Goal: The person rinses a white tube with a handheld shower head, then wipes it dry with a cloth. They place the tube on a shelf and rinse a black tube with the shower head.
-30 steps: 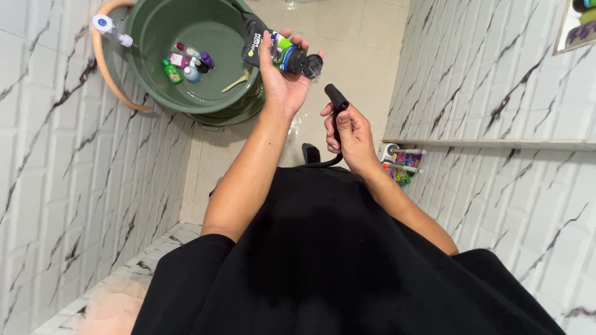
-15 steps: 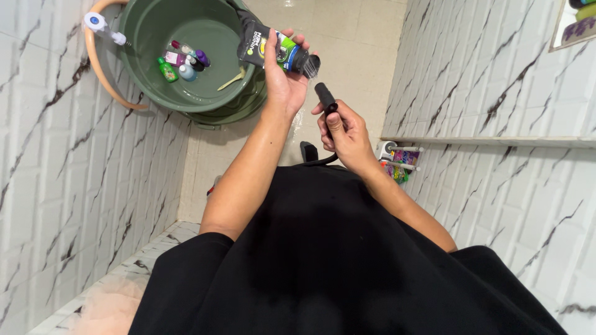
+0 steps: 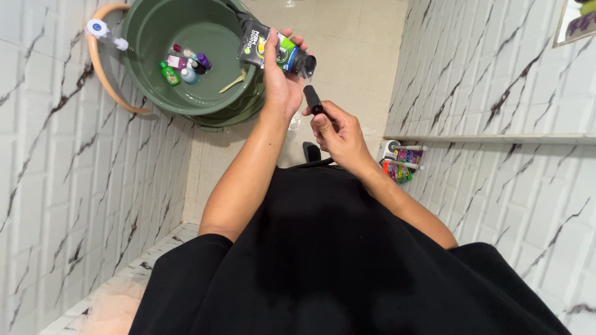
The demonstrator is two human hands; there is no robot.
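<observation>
A black tube with green and blue print [image 3: 273, 51] is held in the left hand [image 3: 282, 84], the grip clenched around its body, the capped end tilted out to the right above the tiled floor [image 3: 354, 56] and beside the rim of a green basin [image 3: 186, 108]. Just below that end, a black spray nozzle [image 3: 311, 99] on a dark hose is grasped in the right hand [image 3: 338, 133], thumb laid along it, the tip aimed up at the cap and close to it — whether the two touch cannot be told. Small bottles [image 3: 186, 65] and a pale wooden spoon [image 3: 234, 80] are seen lying inside the basin; an orange hose with a white tap [image 3: 99, 30] is looped along the marbled wall at left, and a small rack of packets [image 3: 400, 162] is fixed to the wall at right. Judged from the wet sheen on forearm and tube, a slip is the likeliest fault: the tube could be dropped on the floor or into the basin if the fingers are loosened. Spray could also be deflected off the cap onto the black clothing below — the nozzle is held very near.
</observation>
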